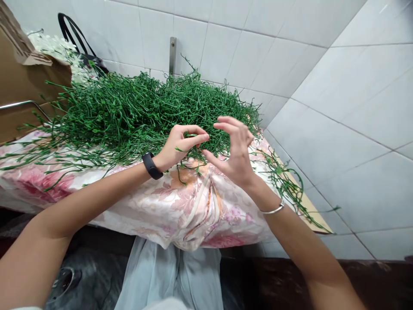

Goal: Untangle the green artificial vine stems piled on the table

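a white tiled wall fills the upper and right side of the view. below it a table draped in a pink floral cloth runs across, seen from above by a seated person. on the cloth lies a large tangled heap of green stems, thin and wiry like artificial foliage, trailing over the table's right edge. a cardboard box stands at the far left.

both bare forearms reach in to the near edge of the heap. the left hand, with a black wristband, is curled, thumb and fingertips pinched on a single stem. the right hand, with a silver bangle, is open just beside it, fingers spread and bent, holding nothing.

the work in hand looks like teasing one stem out of the tangle. freeing it would likely call for a slow pull while the open hand holds back the snagging strands.
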Demonstrator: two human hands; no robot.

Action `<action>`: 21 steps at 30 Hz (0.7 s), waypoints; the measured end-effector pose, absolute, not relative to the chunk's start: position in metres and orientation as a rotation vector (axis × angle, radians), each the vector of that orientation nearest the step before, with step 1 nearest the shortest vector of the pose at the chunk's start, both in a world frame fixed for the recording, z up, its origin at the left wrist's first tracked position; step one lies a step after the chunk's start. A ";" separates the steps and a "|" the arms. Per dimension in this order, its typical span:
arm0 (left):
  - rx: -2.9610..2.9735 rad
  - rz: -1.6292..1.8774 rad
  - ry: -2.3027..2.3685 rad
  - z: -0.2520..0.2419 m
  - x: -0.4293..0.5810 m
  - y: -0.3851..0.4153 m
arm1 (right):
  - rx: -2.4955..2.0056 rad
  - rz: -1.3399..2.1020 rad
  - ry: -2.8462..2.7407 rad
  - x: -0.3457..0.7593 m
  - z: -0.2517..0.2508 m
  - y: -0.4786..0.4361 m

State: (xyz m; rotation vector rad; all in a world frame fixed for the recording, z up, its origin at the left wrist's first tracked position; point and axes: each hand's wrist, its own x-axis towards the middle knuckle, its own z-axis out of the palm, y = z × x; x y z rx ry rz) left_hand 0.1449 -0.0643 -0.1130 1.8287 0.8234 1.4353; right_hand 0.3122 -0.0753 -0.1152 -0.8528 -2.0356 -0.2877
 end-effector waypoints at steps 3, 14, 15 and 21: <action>1.834 1.408 0.783 -0.115 0.145 -0.065 | -0.789 -0.360 -2.123 0.312 -0.120 -0.073; 1.852 1.503 0.771 -0.124 0.150 -0.062 | -0.785 -0.211 -1.971 0.312 -0.121 -0.076; 1.859 1.512 0.776 -0.125 0.150 -0.061 | -0.795 -0.106 -1.963 0.311 -0.121 -0.077; 2.032 1.592 0.873 -0.126 0.148 -0.060 | -0.753 0.677 -1.731 0.306 -0.116 -0.075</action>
